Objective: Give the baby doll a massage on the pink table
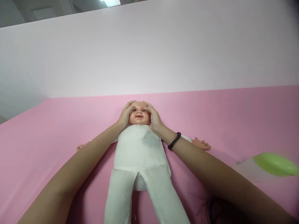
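Note:
A baby doll [140, 149] with a white cloth body lies on its back on a pink surface [233, 118], head pointing away from me. My left hand [125, 114] cups the left side of the doll's head [139, 115], fingers curled over its brow. My right hand [153, 115] cups the other side, thumb and fingers pressed on the forehead. A dark bead bracelet [174, 140] circles my right wrist. The doll's plastic hands [201, 143] stick out to each side from under my forearms.
A green-capped pale object [273, 164], blurred, lies on the pink surface at the right edge. A pale pink wall [149, 56] rises just behind the doll's head. Something dark [217, 211] shows at the bottom right, under my right arm.

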The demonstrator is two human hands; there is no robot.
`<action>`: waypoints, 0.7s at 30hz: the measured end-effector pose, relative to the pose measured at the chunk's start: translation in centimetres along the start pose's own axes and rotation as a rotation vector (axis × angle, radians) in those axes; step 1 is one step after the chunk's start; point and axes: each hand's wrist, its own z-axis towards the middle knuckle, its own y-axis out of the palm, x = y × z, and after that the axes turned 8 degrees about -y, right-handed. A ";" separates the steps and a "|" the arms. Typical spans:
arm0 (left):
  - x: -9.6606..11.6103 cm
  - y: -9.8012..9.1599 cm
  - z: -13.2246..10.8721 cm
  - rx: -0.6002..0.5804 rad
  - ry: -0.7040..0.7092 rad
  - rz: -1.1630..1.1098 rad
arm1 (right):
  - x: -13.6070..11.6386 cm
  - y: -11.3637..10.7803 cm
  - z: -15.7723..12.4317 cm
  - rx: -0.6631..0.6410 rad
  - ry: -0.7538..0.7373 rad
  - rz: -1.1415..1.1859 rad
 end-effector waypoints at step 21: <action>0.3 0.1 -0.4 -0.018 -0.016 0.054 | 0.2 -0.4 0.0 -0.077 -0.012 -0.057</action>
